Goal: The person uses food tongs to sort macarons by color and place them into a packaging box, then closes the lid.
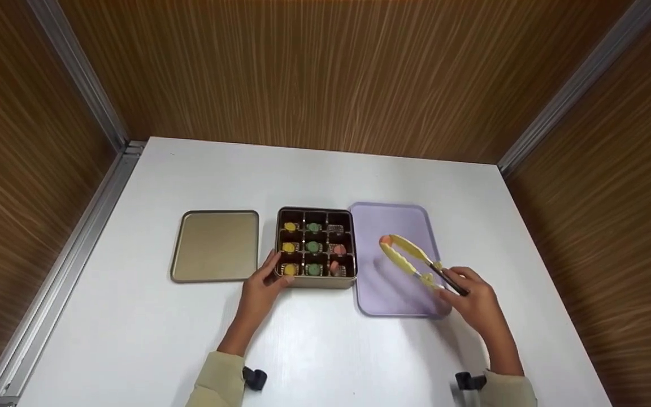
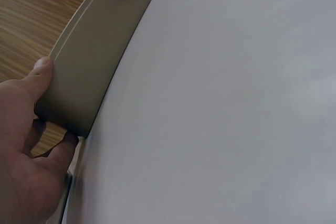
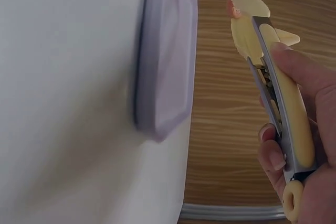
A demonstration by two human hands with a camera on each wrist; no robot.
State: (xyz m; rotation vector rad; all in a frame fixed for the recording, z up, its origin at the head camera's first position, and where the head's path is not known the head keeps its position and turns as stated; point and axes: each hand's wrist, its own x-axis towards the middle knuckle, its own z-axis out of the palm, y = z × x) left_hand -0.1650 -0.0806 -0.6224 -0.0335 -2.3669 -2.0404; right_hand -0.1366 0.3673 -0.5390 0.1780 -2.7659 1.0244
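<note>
A metal tin box [image 1: 320, 282] with dividers stands mid-table. My left hand [image 1: 259, 294] holds its near left corner, thumb on the front wall [image 2: 92, 61] and fingers at the side. Yellow pieces [image 1: 290, 247] fill the left column and green pieces [image 1: 313, 247] the middle one. Two pink pieces [image 1: 339, 250] sit in the right column, the nearest tipped on edge; the far compartment shows only its patterned base. My right hand [image 1: 475, 302] grips yellow-tipped tongs [image 1: 402, 261] above the purple tray [image 1: 373, 299]. Between the tong tips is a round orange-pink piece [image 1: 386, 241].
Left of the box lies a flat gold-coloured lid [image 1: 216, 246], close to my left hand. The purple tray borders the box's right side. Wood-patterned panels [image 1: 303, 73] enclose the white table [image 1: 325, 350] at the back and both sides.
</note>
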